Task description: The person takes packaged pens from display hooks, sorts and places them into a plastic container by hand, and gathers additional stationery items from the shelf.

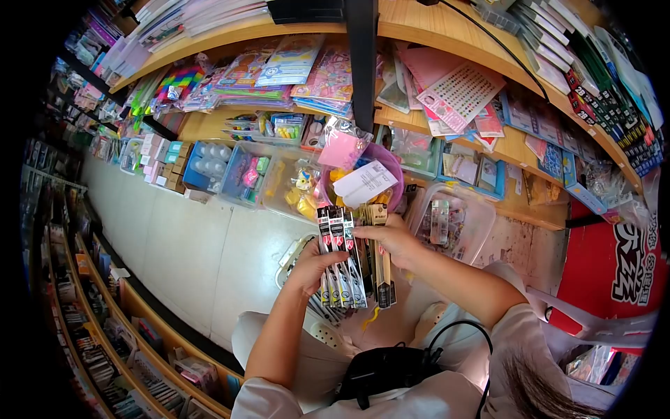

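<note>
My left hand (315, 269) is closed around a fan of slim black-and-white pen packets (343, 286), its thumb lying across them. Right beside it, my right hand (392, 241) grips a bundle of slim black-and-tan packets (383, 283), with fingers reaching to the top of the black-and-white ones. Both bundles are upright and close together, over a light tray (287, 262) partly hidden below. Just beyond my hands stands a purple tub (396, 183) with a white paper packet (364, 183) and yellow items in it.
Clear plastic bins (481, 241) stand on the floor to the right and along the low shelf. Wooden shelves (419, 24) with stacked stationery curve ahead, crossed by a black post (362, 70). More shelving (132, 314) lines the left. A red printed panel (611, 258) is at right.
</note>
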